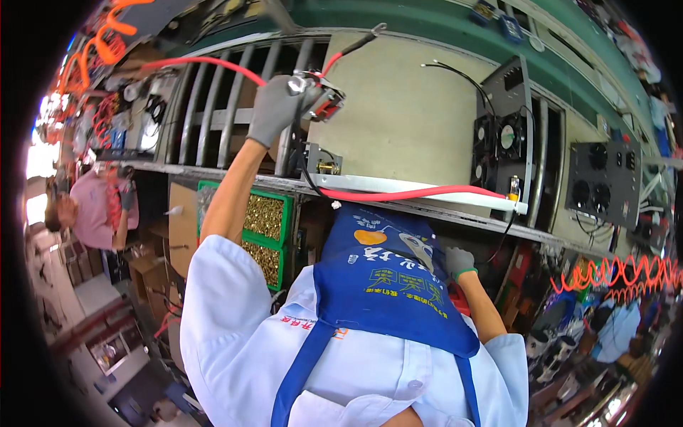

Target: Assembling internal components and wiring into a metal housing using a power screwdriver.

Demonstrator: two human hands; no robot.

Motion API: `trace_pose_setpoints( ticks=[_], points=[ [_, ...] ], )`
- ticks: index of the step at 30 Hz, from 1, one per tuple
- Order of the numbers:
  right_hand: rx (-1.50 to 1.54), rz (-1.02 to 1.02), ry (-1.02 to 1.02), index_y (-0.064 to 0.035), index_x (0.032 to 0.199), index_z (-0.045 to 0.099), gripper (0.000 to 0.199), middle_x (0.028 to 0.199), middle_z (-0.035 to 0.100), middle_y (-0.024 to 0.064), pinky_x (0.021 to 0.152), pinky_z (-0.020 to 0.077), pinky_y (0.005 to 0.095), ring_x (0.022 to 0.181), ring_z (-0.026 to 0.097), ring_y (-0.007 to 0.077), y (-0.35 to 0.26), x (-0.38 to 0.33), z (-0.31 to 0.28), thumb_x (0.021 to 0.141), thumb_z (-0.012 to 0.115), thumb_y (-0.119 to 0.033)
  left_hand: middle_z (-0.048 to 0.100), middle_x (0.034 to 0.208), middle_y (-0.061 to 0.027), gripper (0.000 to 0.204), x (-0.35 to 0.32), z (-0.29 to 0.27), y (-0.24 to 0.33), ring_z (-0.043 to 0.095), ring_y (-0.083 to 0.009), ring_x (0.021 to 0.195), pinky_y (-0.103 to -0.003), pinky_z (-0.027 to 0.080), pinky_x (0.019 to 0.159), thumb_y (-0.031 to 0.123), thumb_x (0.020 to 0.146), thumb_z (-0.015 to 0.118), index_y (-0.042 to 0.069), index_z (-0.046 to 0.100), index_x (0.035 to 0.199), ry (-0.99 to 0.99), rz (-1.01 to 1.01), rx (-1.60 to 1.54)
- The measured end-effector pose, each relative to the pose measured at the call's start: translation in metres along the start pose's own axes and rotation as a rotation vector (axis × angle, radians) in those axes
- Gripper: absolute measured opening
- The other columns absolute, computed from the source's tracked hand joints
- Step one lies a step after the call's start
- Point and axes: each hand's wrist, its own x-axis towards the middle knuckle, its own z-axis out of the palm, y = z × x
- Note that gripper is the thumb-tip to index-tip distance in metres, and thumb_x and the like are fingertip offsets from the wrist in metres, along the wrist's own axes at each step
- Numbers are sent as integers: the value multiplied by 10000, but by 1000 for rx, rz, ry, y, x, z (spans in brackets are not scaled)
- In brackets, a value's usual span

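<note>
In the frame's upper left, the fingers of our grey-gloved left hand [274, 108] grasp a compact silver, black and red device [329, 103]. Right of centre, our grey-gloved right hand [460, 261] is beside our blue printed apron [388, 281]; we cannot tell its finger state.

- Round the pale board [405, 117], its middle gives my fingers room.
- Nine o'clock: my left hand [279, 107] and its red-faced part [328, 105] fill the way.
- Eleven: a lugged cable end [361, 43] juts.
- Two: black wires [466, 80].
- Three: upright fan panel [506, 135] blocks.
- Six: thick red cable [420, 192].
</note>
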Motion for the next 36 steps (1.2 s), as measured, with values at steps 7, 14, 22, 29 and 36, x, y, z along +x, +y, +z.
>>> trace_pose_setpoints(
  ticks=[7,14,22,29,36],
  points=[
    [356,395,-1,-86,1137,646,397,1122,681,194,897,523,511,1056,653,400,-22,-34,50,900,602,-401,675,746,-188,528,58,155,-9,660,-366,707,-466,514,677,615,856,551,112,711,863,-586,288,271],
    [696,487,198,-73,1113,635,392,1117,664,224,888,500,522,1067,628,418,-61,-59,47,902,592,-400,616,617,-79,492,77,230,8,622,-217,538,-364,555,528,549,795,723,60,698,743,-1130,-37,-69],
    [812,474,309,-56,1092,626,368,1097,665,194,870,502,516,1041,634,403,-78,-40,30,926,562,-379,720,966,-152,324,135,323,35,724,-318,812,-455,606,683,312,863,544,69,704,1005,-1007,-348,6],
    [844,469,396,-77,1155,636,388,1120,662,189,892,500,489,1064,636,380,-77,-44,-14,923,556,-378,645,1277,-215,604,146,328,42,660,-409,1107,-506,542,907,446,866,546,73,546,1341,-758,39,444],
    [852,468,392,-70,1191,626,417,1135,657,188,910,499,481,1066,635,383,-79,-46,-8,921,567,-383,605,1284,-271,692,110,272,69,638,-415,1132,-494,516,948,549,923,508,6,512,1353,-695,308,455]
  ],
)
